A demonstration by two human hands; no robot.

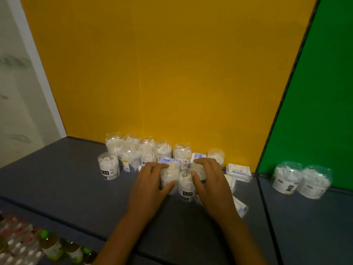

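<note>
A: Our left hand [150, 180] curled round a clear jar [169, 177] on the shelf [76, 188], at twelve o'clock from us. Light, we judged, stiff plastic, slick; best gripped round the waist.

B: And our right hand [210, 180]?

A: Curled over a neighbouring jar [197, 169] at the first's three o'clock, mostly hidden. We couldn't read the blurred labels or tell the white contents.

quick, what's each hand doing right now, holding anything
Left hand: grips a clear jar of white picks.
Right hand: grips the neighbouring jar, half hidden under its fingers.
</note>
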